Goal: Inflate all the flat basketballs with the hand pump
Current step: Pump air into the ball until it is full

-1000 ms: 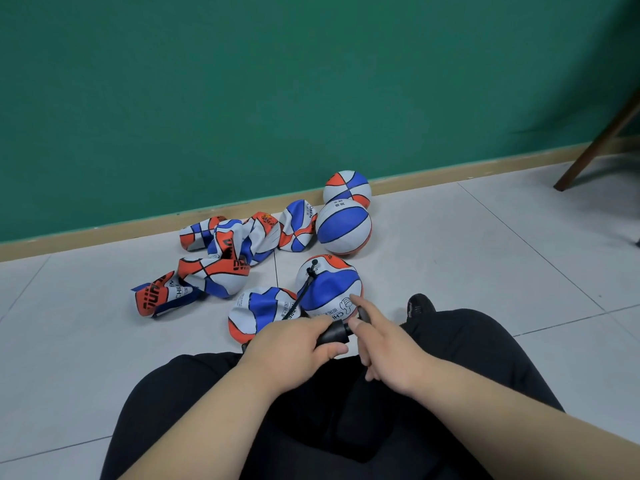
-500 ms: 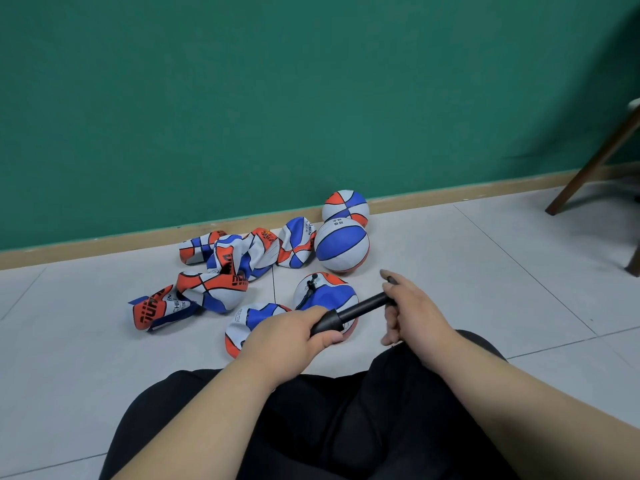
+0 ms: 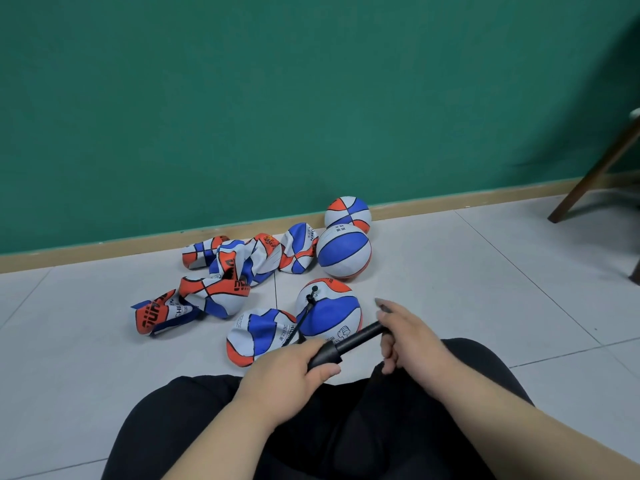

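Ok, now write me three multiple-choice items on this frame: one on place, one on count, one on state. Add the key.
1. The hose ends in: A) the round ball nearest the person B) a flat ball by the wall C) the crumpled ball far left.
2. Balls that look fully round: A) one B) three C) six.
3. The pump has its rod: A) pushed fully in B) drawn out C) detached.

Key:
1A, the hose meets the valve on top of that ball.
2B, the rear ball, the ball before it and the hose-fed one are round.
3B, bare rod shows between the left hand on the barrel and the right hand on the handle.
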